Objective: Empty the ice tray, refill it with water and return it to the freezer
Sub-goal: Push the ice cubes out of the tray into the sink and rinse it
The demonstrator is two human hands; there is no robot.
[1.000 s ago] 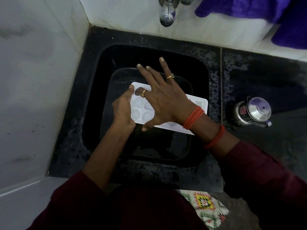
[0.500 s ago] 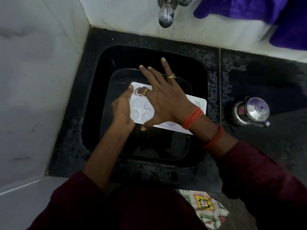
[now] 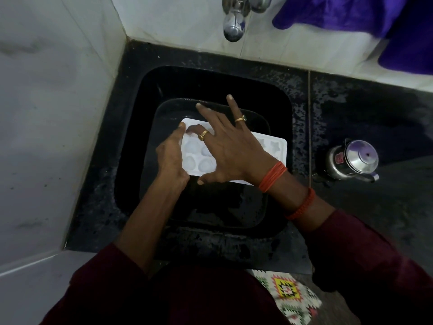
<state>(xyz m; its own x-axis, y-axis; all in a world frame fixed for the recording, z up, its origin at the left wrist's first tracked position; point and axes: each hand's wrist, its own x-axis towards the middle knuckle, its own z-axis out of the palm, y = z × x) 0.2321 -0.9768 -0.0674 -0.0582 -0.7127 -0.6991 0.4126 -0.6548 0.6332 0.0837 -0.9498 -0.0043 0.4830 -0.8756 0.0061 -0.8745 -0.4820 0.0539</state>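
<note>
Nearest the camera, 2 dark red sleeves [image 3: 112,285] reach forward over the front edge of the black table [image 3: 93,184], with a patterned mat [image 3: 290,299] on the floor below to the right. Past the front edge sits the black sink [image 3: 276,95], sunk into the table's left rear corner, and inside it a dark square basin [image 3: 262,207]. The white ice tray [image 3: 274,146] is held over that basin, towards its far side, with its moulded bumps facing up. The left hand [image 3: 171,160] holds the tray's left end, its grip closed on that short edge with the thumb lying on top. The right hand [image 3: 229,148] lies flat across the tray's middle with fingers spread wide, pressing rather than clasping; it wears 2 rings, and orange bands circle the wrist. At the table's right side stands a steel kettle [image 3: 351,160]. Farthest back, a chrome tap [image 3: 233,24] juts from the white wall above the sink, and a purple cloth [image 3: 351,15] hangs at the rear right.
</note>
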